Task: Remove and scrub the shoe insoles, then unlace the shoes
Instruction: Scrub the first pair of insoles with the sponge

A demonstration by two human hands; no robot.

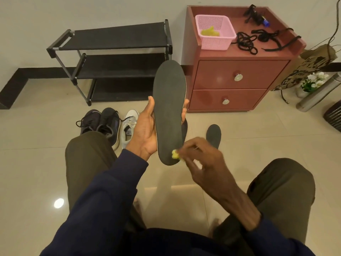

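Head view, noted left to right. Black three-tier shoe rack [110, 58] stands against the wall. On the tiles in front of it is a pair of dark sneakers [99, 124], laces in, with a white sneaker [130, 126] just beside them, also laced.

My left hand [145, 132] grips the black insole [169, 108] around its middle: thumb up the left edge, fingertips curled round the far edge. The insole is held upright above my knees, toe end high, heel end low, dark face toward me. At the heel end a small yellow scrub pad [175, 154] touches the surface, pinched in the fingertips of my right hand [203, 159]. The hand is a little blurred, so I cannot tell the exact finger placement.

A second insole [214, 134] lies flat on the floor just right of that. Further right is a red two-drawer cabinet [239, 76]. On its top are a pink basket [215, 32] with something yellow inside and loose black laces [247, 42].

Step in hand, as I read it: scrubbing, now at the heel. To do it well:
- Brace the insole from behind with the left fingers so it does not flex away from the pad.
- Use short overlapping strokes from heel to toe.
- Shift the left grip down when the pad reaches the covered middle.
- Mind the edges, where the pad could slip off.

Three shoes in view look laced.
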